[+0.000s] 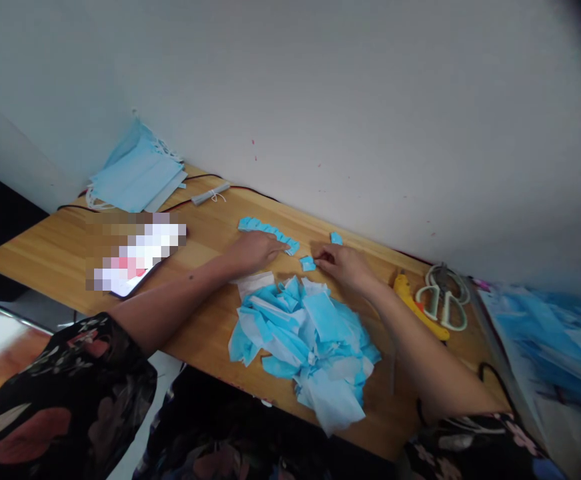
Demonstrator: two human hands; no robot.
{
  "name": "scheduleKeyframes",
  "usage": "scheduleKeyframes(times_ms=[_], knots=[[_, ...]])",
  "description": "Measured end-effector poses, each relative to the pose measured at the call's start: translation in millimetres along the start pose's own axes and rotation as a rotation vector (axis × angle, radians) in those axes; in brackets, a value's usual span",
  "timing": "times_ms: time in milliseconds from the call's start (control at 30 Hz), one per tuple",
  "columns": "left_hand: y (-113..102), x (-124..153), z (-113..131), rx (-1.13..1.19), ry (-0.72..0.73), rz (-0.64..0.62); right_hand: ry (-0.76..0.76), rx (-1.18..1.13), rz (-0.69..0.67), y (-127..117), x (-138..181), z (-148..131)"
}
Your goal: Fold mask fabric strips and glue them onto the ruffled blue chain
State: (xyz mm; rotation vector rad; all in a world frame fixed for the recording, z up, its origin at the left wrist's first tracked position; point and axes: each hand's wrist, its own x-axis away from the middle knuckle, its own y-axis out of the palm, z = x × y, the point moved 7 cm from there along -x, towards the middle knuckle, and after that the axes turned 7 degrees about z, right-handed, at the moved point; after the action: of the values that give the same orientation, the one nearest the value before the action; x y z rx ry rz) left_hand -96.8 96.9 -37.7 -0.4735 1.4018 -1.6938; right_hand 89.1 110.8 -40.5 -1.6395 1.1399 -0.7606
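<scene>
A row of overlapping small blue fabric pieces (265, 229) lies on the wooden desk. My left hand (254, 250) rests at its near right end, fingers stretched out and fingertips touching the last piece. Just to the right, my right hand (346, 265) pinches the edge of a separate small blue fabric piece (307, 264), low over the desk. Another small blue scrap (336, 238) sits behind the right hand. In front of both hands is a loose heap of cut blue and white mask fabric (303, 333).
A stack of blue face masks (137, 170) leans by the wall at left. Nearby are a lit phone (140, 263) and a tied bundle of grey strips (211, 194). At right lie a yellow-handled tool (415, 303), scissors (440, 303) and a bag of blue material (550, 333).
</scene>
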Motion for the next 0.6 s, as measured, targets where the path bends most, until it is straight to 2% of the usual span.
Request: scheduleKeyframes(times_ms=[133, 333, 467, 600], knots=[[-1, 0, 3, -0.020, -0.022, -0.034, -0.039, -0.029, -0.008, 0, -2, -3], [-5, 1, 6, -0.063, -0.009, -0.039, -0.105, -0.166, 0.035, -16, -8, -18], [-5, 2, 7, -0.100, 0.018, -0.019, -0.201, -0.087, 0.089, -17, -17, -32], [-5, 2, 6, -0.106, -0.003, -0.027, -0.262, -0.054, 0.078, -8, -25, -34]])
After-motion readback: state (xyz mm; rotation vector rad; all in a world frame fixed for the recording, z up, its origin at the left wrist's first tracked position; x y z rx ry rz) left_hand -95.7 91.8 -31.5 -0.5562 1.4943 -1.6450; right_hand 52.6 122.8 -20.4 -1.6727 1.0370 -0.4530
